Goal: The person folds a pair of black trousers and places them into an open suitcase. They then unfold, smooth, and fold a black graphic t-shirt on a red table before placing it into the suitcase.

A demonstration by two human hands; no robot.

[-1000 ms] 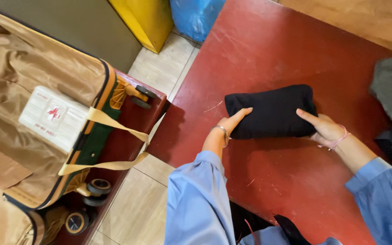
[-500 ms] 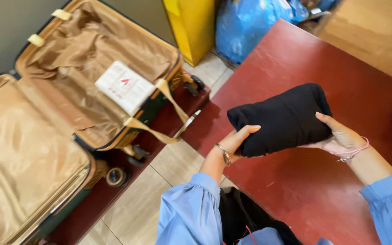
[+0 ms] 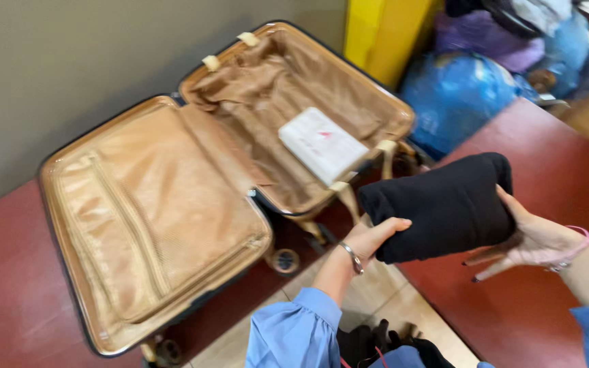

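Left hand (image 3: 371,235): we grip the folded black garment (image 3: 441,204) from below.
Right hand (image 3: 526,238): we cup its opposite end.
Open suitcase (image 3: 172,197): left of both hands.

A folded garment (image 3: 444,208) sits at the frame's centre-right, held between the left hand (image 3: 371,238) at its eight o'clock and the right hand (image 3: 533,242) at its four o'clock, above the table (image 3: 512,313). An open suitcase (image 3: 172,204) lies at its nine o'clock, with a flat packet (image 3: 322,144) in the suitcase's far half. Bags (image 3: 458,95) are piled at the garment's twelve o'clock, behind the table.
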